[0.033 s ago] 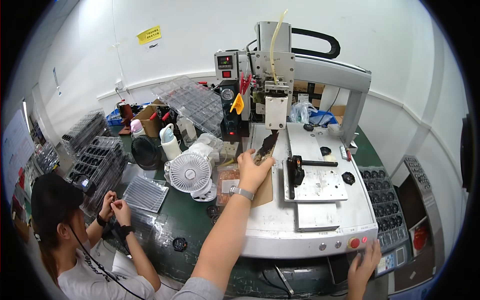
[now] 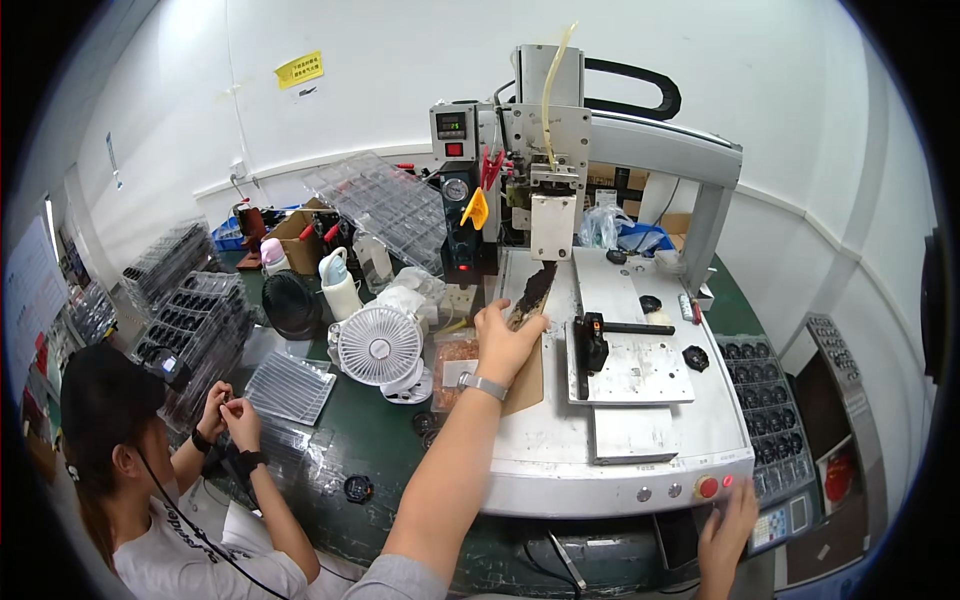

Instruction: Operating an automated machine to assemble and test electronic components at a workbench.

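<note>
My left hand (image 2: pixel 508 345), with a metal watch on the wrist, lies over a dark-stained brown cardboard piece (image 2: pixel 524 390) on the left side of the white machine bed (image 2: pixel 520 460). Its thumb and fingers are spread apart across the cardboard, near the foot of the dispensing head (image 2: pixel 552 225). My right hand (image 2: pixel 728 530) is at the machine's front right corner, just below a red button (image 2: pixel 706 487) and a lit red button (image 2: pixel 728 481). Its fingers are stretched and slightly blurred, with nothing seen in them. A metal fixture plate (image 2: pixel 640 375) carrying a black clamp (image 2: pixel 594 345) stands right of my left hand.
Left of the machine stand a white fan (image 2: pixel 380 345), a bag of copper-coloured parts (image 2: pixel 455 365) and stacked clear trays (image 2: pixel 195 335). A co-worker (image 2: pixel 120 450) handles something small there. Trays of black round parts (image 2: pixel 765 410) lie right. A machine arm (image 2: pixel 660 140) spans overhead.
The red digits on the controller display no longer show. My right hand has shifted very slightly; my left hand stays in place on the cardboard.
</note>
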{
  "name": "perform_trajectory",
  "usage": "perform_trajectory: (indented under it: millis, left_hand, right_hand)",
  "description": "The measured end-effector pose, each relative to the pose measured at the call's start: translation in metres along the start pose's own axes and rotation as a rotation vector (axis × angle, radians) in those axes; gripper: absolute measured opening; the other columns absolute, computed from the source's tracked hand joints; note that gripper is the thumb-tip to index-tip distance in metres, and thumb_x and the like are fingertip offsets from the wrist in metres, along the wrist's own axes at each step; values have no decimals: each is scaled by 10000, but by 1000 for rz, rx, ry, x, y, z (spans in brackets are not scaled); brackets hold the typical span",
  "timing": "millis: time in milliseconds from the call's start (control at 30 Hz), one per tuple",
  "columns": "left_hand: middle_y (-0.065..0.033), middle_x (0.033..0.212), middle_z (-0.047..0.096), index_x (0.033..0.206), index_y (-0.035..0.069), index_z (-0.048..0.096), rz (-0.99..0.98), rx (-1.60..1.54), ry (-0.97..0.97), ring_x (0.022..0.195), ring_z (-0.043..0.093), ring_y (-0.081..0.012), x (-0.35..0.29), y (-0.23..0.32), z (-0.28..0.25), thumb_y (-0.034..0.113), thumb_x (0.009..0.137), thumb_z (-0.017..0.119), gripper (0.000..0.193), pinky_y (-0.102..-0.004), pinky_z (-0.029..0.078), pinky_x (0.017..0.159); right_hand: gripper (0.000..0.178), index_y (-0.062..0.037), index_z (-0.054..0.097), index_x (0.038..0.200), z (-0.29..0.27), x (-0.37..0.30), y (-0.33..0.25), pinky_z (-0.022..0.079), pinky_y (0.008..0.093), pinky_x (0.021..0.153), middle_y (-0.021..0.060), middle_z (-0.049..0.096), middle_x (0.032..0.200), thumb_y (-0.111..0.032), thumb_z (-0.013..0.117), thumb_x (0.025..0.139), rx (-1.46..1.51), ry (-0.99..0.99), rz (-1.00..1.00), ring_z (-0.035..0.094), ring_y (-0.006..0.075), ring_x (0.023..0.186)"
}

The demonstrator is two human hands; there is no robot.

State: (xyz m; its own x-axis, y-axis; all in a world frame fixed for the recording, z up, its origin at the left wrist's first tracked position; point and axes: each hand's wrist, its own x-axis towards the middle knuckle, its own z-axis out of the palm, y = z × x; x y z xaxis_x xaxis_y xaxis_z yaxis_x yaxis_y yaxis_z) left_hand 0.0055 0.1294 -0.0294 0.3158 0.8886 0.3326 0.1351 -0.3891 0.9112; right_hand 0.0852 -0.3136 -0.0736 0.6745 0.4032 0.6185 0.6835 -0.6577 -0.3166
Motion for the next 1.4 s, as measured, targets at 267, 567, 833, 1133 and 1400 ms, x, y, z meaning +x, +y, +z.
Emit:
perform_trajectory:
  millis: [267, 567, 833, 1133, 1400]
  left_hand:
    - [-251, 1266, 444, 1252, -50, 482, -25, -86, 194, 1197, 440, -379, 4, 1, -9, 419, 725, 778, 765, -423, 374, 1037]
    - [-245, 1347, 359, 1306, 11, 450, 178, 505, 49, 1264, 353, -432, -19, 15, -11, 415, 668, 779, 824, -496, 339, 1056]
    - [-263, 1492, 236, 1451, 29, 340, 126, 860, -392, 1389, 222, -455, -32, 7, 4, 538, 694, 763, 1006, -634, 299, 1056]
    - [-247, 1459, 328, 1429, 54, 391, 204, 989, -367, 1373, 294, -420, -38, 7, 7, 574, 758, 693, 901, -630, 344, 1024]
    - [-204, 1513, 296, 1472, 98, 345, 195, 1006, -409, 1410, 259, -392, -35, 0, 14, 641, 804, 594, 897, -689, 280, 1034]
  right_hand:
    - [678, 4, 475, 1375, -14, 6, 16, 320, 500, 1095, 301, 441, 1391, 20, 611, 711, -84, -330, -126, 400, 483, 1298]
    - [265, -26, 657, 1021, -29, 194, -72, 479, 426, 806, 174, 636, 992, -127, 698, 779, 183, -229, -529, 608, 358, 921]
    - [236, -50, 694, 969, 137, 295, -35, 516, 433, 835, 158, 662, 979, -199, 709, 786, 15, -108, -209, 645, 352, 932]
    - [350, 20, 687, 975, 133, 287, -19, 514, 409, 826, 196, 681, 931, -252, 715, 756, 163, -363, -80, 657, 356, 919]
    - [472, 6, 695, 996, 138, 285, -15, 531, 404, 858, 213, 694, 998, -335, 767, 678, -115, -726, -169, 661, 352, 961]
